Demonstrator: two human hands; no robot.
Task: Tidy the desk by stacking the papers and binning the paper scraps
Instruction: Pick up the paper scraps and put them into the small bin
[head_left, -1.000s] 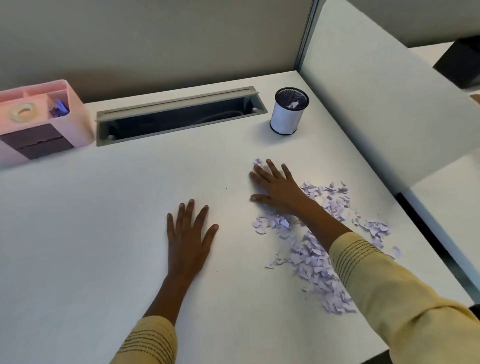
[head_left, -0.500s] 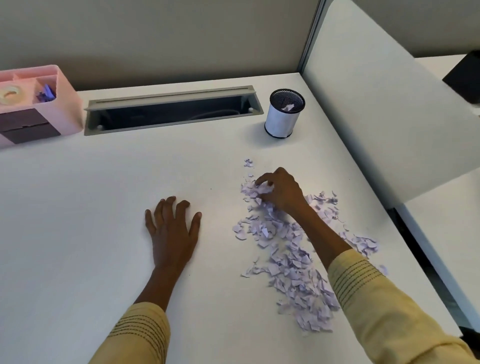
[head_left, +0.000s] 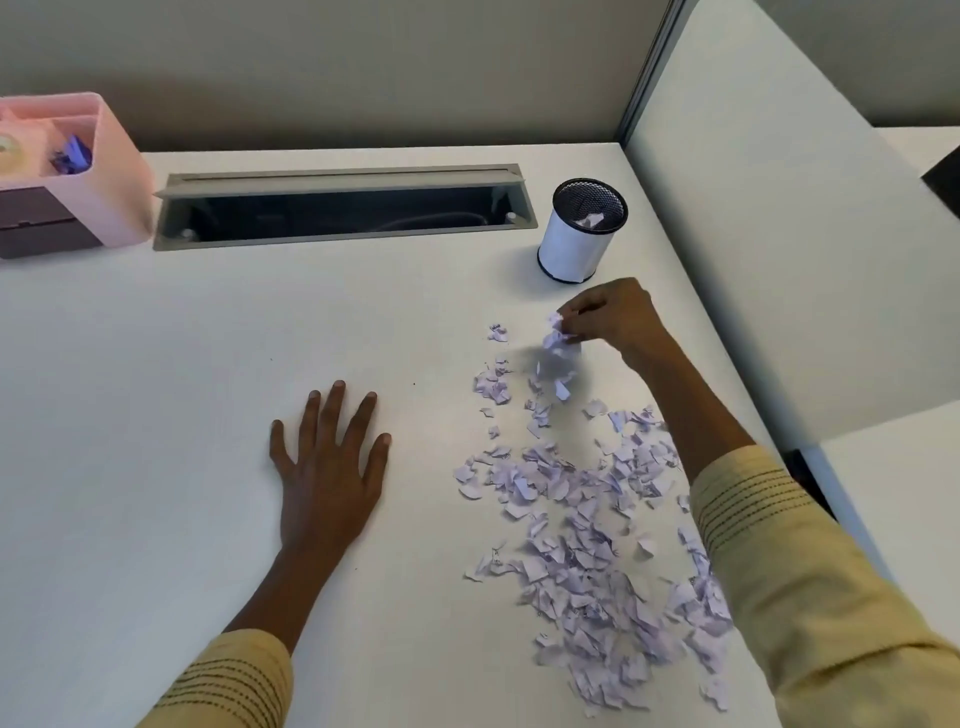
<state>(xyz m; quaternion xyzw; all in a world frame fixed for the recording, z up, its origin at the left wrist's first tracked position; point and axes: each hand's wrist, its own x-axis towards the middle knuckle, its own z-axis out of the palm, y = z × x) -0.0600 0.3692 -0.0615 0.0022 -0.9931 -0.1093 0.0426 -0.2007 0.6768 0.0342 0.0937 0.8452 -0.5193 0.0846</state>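
Observation:
A long spread of pale lilac paper scraps (head_left: 587, 535) lies on the white desk (head_left: 156, 467), right of centre. My right hand (head_left: 613, 317) is raised just above the far end of the spread and pinches a bunch of scraps (head_left: 558, 343); a few blurred pieces hang or fall below it. A small round bin (head_left: 574, 244) with a white wall and black mesh rim stands just beyond that hand, with a scrap inside. My left hand (head_left: 327, 467) lies flat on the desk, fingers spread, left of the scraps.
A cable trough (head_left: 343, 210) with its lid up runs along the back of the desk. A pink desk organiser (head_left: 104, 171) holding tape and purple bits stands at the back left. A grey partition (head_left: 779, 234) rises on the right, close to the bin.
My right hand went from flat on the scraps to curling round a bunch, then lifted it off the desk towards the bin. My left hand stayed flat on the desk.

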